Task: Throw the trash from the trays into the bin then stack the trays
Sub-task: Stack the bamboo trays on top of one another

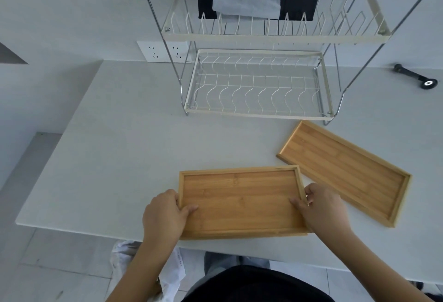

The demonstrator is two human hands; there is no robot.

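A bamboo tray (242, 196) lies near the front edge of the white table, with nothing in it. My left hand (165, 213) grips its left short side, thumb inside the rim. My right hand (321, 208) grips its right short side the same way. A second, longer bamboo tray (345, 170) lies at an angle to the right, also bare, its near corner close to the held tray. A bin with a white bag (172, 268) shows below the table edge, partly hidden by my left arm.
A two-tier wire dish rack (259, 86) stands at the back of the table, with dark and white cloths on its top tier. A black tool (414, 77) lies at the far right. A wall socket (163, 51) sits behind the rack.
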